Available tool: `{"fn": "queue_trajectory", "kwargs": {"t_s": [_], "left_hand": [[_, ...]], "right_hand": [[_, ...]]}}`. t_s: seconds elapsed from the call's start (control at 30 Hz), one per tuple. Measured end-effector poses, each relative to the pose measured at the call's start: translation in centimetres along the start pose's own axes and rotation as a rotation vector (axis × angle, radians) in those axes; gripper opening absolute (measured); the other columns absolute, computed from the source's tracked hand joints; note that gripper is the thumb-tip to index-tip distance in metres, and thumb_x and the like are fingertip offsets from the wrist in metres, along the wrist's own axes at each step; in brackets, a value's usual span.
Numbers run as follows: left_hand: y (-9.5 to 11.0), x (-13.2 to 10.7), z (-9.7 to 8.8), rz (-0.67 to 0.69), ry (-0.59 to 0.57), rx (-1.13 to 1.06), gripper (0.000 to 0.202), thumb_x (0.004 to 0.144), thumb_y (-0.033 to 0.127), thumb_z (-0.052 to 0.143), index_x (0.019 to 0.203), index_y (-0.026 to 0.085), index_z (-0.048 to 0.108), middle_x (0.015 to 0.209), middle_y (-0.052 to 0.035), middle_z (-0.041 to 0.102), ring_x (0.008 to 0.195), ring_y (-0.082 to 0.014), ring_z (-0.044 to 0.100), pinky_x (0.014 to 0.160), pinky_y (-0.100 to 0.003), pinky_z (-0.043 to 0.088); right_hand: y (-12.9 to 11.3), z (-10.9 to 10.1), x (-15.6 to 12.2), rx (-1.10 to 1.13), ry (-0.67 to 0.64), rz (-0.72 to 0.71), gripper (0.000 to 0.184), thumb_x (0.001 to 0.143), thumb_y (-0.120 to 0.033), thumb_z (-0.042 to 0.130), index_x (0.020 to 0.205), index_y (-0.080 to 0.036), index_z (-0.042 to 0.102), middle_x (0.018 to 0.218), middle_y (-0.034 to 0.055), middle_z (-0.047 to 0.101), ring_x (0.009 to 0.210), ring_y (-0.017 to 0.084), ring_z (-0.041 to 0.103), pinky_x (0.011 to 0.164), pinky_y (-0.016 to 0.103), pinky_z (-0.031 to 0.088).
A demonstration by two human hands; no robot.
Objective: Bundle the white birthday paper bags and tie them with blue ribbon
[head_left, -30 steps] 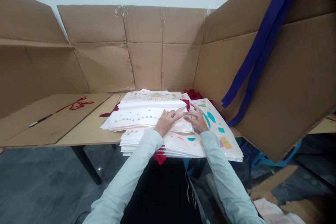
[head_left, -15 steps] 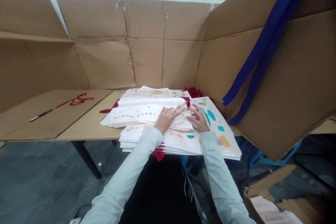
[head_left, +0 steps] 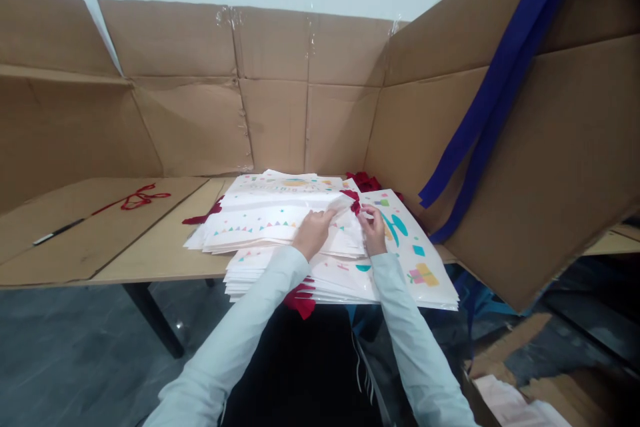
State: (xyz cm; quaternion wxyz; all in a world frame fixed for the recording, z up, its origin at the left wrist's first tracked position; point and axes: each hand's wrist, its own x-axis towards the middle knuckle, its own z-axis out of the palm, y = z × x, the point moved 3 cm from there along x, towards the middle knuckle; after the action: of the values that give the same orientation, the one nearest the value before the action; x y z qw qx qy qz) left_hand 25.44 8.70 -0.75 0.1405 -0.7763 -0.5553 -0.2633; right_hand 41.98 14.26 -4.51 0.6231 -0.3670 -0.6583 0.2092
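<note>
Where a short dark-red fabric strip (head_left: 353, 203) meets the right end of an upper layer of white sheets printed with small coloured triangles (head_left: 265, 212), both hands are at work. The left hand (head_left: 313, 233) lies palm down on those sheets, its wrist low and its index finger stretched toward the strip; whether its fingers grip anything I cannot tell. The right hand (head_left: 375, 232) stands just beside the strip, turned inward, its fingers bent and their tips drawn close together at the strip's edge, though a hold on it cannot be made out. Both forearms, in pale blue sleeves (head_left: 245, 330), reach forward and converge, well apart at the elbows.

Beneath the upper layer is a thicker stack of white printed sheets (head_left: 345, 281), overhanging the front edge of the pale wooden bench (head_left: 165, 257), with a dark-red cloth piece (head_left: 301, 301) hanging below. On the left, a red cord (head_left: 143, 199) trails from a slim black-and-white rod (head_left: 59, 232). Brown cardboard panels (head_left: 273, 47) stand behind, and long blue strips (head_left: 500, 93) hang at the right.
</note>
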Motion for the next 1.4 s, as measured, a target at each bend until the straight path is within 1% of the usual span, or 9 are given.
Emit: {"fn": "queue_trajectory", "kwargs": {"t_s": [0.17, 0.3, 0.43, 0.6, 0.7, 0.8, 1.0, 1.13, 1.4], "left_hand": [[-0.7, 0.4, -1.1, 0.042, -0.032, -0.033, 0.053, 0.085, 0.007, 0.031, 0.133, 0.03, 0.031, 0.106, -0.0019, 0.06, 0.08, -0.0137, 0.059, 0.071, -0.024, 0.046], [-0.2, 0.0, -1.1, 0.182, -0.016, 0.05, 0.058, 0.084, 0.004, 0.03, 0.133, 0.035, 0.029, 0.113, -0.0016, 0.055, 0.082, -0.0128, 0.058, 0.07, -0.024, 0.046], [-0.3, -0.2, -0.5, 0.165, -0.052, 0.069, 0.029, 0.087, 0.022, 0.038, 0.112, 0.022, 0.053, 0.094, -0.0036, 0.059, 0.083, -0.0158, 0.059, 0.072, -0.026, 0.047], [-0.4, -0.4, -0.2, 0.17, -0.044, 0.056, 0.029, 0.085, 0.03, 0.045, 0.113, 0.022, 0.052, 0.096, -0.0039, 0.06, 0.084, -0.0153, 0.059, 0.072, -0.024, 0.046], [-0.5, -0.5, -0.3, 0.112, -0.03, 0.124, 0.046, 0.087, 0.015, 0.038, 0.131, 0.027, 0.035, 0.097, -0.0034, 0.059, 0.074, -0.0116, 0.059, 0.064, -0.02, 0.045], [-0.3, -0.6, -0.5, 0.157, -0.021, 0.147, 0.06, 0.086, 0.008, 0.033, 0.138, 0.034, 0.017, 0.108, -0.0032, 0.056, 0.075, -0.0093, 0.057, 0.061, -0.017, 0.044], [0.0, -0.8, -0.4, 0.166, -0.086, 0.167, 0.035, 0.088, 0.015, 0.034, 0.12, 0.024, 0.046, 0.104, -0.0069, 0.055, 0.077, -0.012, 0.057, 0.065, -0.021, 0.046], [0.1, -0.9, -0.2, 0.139, -0.093, 0.14, 0.025, 0.087, 0.023, 0.037, 0.102, 0.016, 0.056, 0.098, -0.0074, 0.057, 0.079, -0.0155, 0.058, 0.069, -0.027, 0.047], [0.0, -0.9, 0.1, 0.145, -0.044, 0.092, 0.028, 0.086, 0.027, 0.041, 0.108, 0.018, 0.055, 0.098, -0.0062, 0.059, 0.083, -0.0177, 0.06, 0.068, -0.029, 0.048]], "right_hand": [[0.4, -0.8, -1.1, -0.142, -0.282, 0.006, 0.033, 0.071, -0.046, 0.06, 0.096, -0.025, 0.065, 0.137, 0.0038, 0.032, 0.125, 0.026, 0.028, 0.104, 0.041, 0.022], [0.2, -0.6, -1.3, -0.242, -0.282, 0.003, 0.034, 0.068, -0.044, 0.065, 0.099, -0.029, 0.066, 0.138, 0.0015, 0.03, 0.127, 0.027, 0.024, 0.106, 0.045, 0.014], [-0.4, 0.3, -0.9, -0.239, -0.151, -0.035, 0.024, 0.07, -0.045, 0.063, 0.085, -0.027, 0.07, 0.128, 0.0038, 0.041, 0.122, 0.026, 0.031, 0.105, 0.045, 0.018], [0.0, 0.4, -1.0, -0.129, -0.008, 0.012, 0.034, 0.068, -0.049, 0.062, 0.09, -0.023, 0.065, 0.122, 0.0077, 0.042, 0.116, 0.025, 0.038, 0.097, 0.042, 0.032], [0.4, 0.0, -1.4, 0.008, -0.076, 0.06, 0.036, 0.072, -0.05, 0.057, 0.094, -0.023, 0.062, 0.125, 0.0083, 0.04, 0.117, 0.025, 0.039, 0.09, 0.039, 0.04], [0.6, 0.1, -1.8, -0.06, -0.269, 0.096, 0.04, 0.066, -0.048, 0.064, 0.1, -0.026, 0.064, 0.137, 0.0048, 0.03, 0.126, 0.029, 0.028, 0.1, 0.042, 0.032], [0.3, 0.8, -1.7, -0.211, -0.207, 0.063, 0.039, 0.065, -0.049, 0.066, 0.097, -0.028, 0.067, 0.137, 0.003, 0.03, 0.128, 0.028, 0.024, 0.107, 0.046, 0.016], [-0.1, 1.1, -1.5, -0.264, -0.123, 0.017, 0.03, 0.068, -0.049, 0.063, 0.088, -0.027, 0.07, 0.129, 0.0049, 0.038, 0.122, 0.027, 0.031, 0.105, 0.047, 0.019], [0.5, -0.1, -1.4, -0.053, -0.044, 0.09, 0.027, 0.065, -0.046, 0.065, 0.074, -0.02, 0.064, 0.123, 0.0079, 0.043, 0.117, 0.026, 0.039, 0.097, 0.043, 0.034]]}}
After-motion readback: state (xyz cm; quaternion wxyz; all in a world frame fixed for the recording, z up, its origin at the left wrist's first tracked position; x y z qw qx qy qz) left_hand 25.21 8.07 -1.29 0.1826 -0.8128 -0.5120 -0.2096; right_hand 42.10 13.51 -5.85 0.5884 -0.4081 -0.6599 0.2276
